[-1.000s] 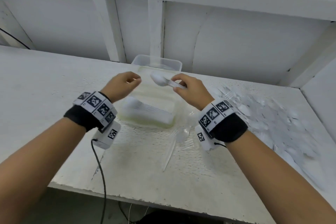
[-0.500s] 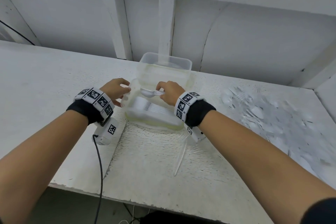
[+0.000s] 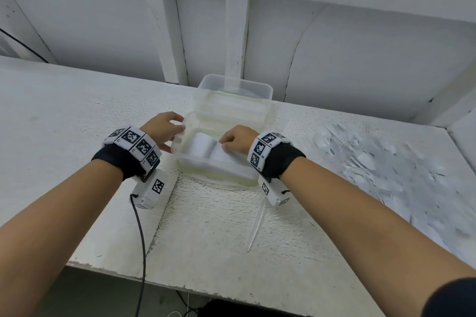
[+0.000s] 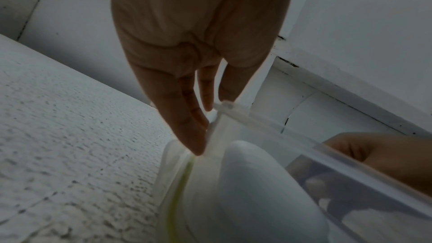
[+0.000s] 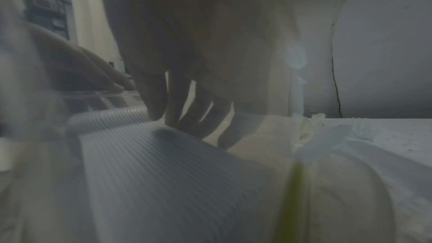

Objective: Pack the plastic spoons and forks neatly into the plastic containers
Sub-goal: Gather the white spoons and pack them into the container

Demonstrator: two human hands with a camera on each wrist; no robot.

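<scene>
A clear plastic container point(image 3: 213, 174) stands at the table's middle with a neat row of white plastic spoons point(image 3: 203, 149) inside, bowls to the left. My left hand point(image 3: 177, 128) holds the container's near-left corner; in the left wrist view my left hand point(image 4: 210, 117) has its fingers on the outer wall and its thumb at the container's rim point(image 4: 257, 117). My right hand point(image 3: 223, 144) reaches into the container, fingertips pinching a spoon at the row's right end. In the right wrist view my right hand point(image 5: 168, 117) points down onto the ribbed row of spoons point(image 5: 163, 163).
A second clear container point(image 3: 235, 87) stands right behind the first, against the white wall. A large loose pile of clear and white cutlery point(image 3: 360, 162) covers the table's right side. One loose piece point(image 3: 255, 229) lies in front of the container. A black cable point(image 3: 140, 239) hangs over the front edge.
My right hand has carried the spoon from above the container down onto the row inside. My left hand has moved from mid-air to the container's left corner.
</scene>
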